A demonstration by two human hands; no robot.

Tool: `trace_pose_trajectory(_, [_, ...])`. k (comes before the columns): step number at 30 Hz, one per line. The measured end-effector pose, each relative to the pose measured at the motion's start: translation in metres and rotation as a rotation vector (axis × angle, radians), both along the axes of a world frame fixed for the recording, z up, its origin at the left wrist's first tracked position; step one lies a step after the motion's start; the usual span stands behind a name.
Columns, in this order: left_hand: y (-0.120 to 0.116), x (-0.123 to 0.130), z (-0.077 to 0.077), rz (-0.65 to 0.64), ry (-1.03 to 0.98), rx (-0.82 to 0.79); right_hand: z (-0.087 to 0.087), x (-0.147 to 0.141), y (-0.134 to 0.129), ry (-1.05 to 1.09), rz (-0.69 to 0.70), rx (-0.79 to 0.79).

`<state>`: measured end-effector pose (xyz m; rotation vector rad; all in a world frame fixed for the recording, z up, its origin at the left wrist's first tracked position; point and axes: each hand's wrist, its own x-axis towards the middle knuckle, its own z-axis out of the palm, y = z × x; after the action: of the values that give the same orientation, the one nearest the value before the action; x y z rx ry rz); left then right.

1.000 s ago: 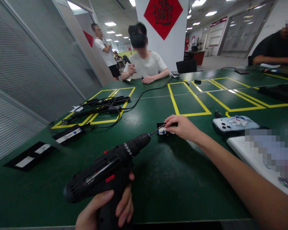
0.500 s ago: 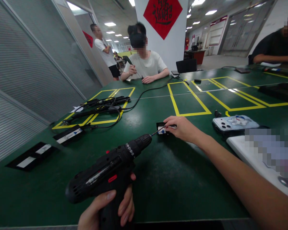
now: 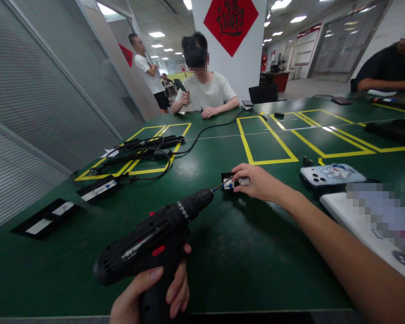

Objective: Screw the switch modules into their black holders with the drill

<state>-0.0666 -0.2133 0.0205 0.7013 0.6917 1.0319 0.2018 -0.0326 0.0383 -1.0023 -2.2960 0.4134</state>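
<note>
My left hand [image 3: 155, 290] is wrapped round the handle of a black cordless drill [image 3: 155, 234] with red buttons. Its long thin bit [image 3: 222, 184] points up and to the right. At the bit's far end my right hand [image 3: 253, 180] has thumb and fingers closed around something small and pale, partly hidden by the fingers. Just beneath these fingertips lies a small black piece [image 3: 227, 176] with a white and blue label. Whether the bit's tip touches the held thing is too small to tell.
Black cables [image 3: 155, 153] lie at the left, over yellow tape outlines. Nearer are labelled black strips [image 3: 45, 218]. At the right are a phone [image 3: 334, 173] and a white device [image 3: 344, 216]. A person [image 3: 209, 90] sits across the green table [image 3: 202, 148].
The view has shifted slightly. Between my right fingers more of the small pale thing shows. My left hand keeps its hold on the drill. Across the table, the person's raised hand and tool have moved slightly.
</note>
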Motion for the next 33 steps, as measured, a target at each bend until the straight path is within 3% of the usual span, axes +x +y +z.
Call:
trace_pose_trajectory(13, [0.0, 0.0006, 0.002, 0.007, 0.008, -0.014, -0.0087, -0.0017, 0.0041, -0.018, 0.009, 0.004])
trace_pose_trajectory(33, [0.0001, 0.0008, 0.0019, -0.011, 0.005, -0.03, -0.0031, 0.0005, -0.0007, 0.073, 0.014, 0.047])
